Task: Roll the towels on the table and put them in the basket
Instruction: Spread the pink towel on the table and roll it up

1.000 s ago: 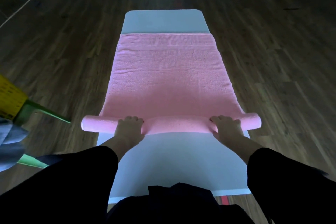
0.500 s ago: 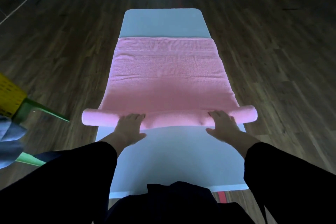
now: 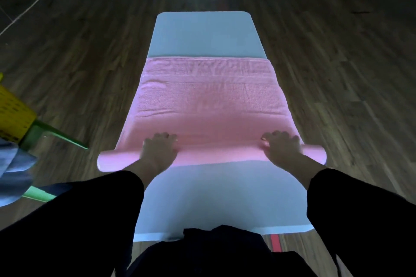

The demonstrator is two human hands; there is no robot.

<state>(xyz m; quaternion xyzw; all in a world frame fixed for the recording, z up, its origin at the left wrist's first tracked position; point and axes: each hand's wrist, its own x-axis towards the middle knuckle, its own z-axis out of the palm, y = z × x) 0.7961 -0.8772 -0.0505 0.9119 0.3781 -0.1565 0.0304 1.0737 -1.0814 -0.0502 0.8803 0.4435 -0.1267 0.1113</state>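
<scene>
Dark wood flooring surrounds the white counter (image 3: 202,33), where the pink towel (image 3: 207,105) lies flat across the middle, its near end wound into a roll (image 3: 216,156) that overhangs both side edges. Both the left grip (image 3: 159,150) and the right grip (image 3: 282,147) press on the roll, fingers spread, clasping nothing. Soft, light terry probably slackens easily, so even pressure near both ends seems wise.

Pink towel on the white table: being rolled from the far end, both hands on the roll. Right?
No. Head view: the roll sits at the near end of the pink towel; the far part lies flat on the white table. Left hand and right hand are on the roll.
</scene>
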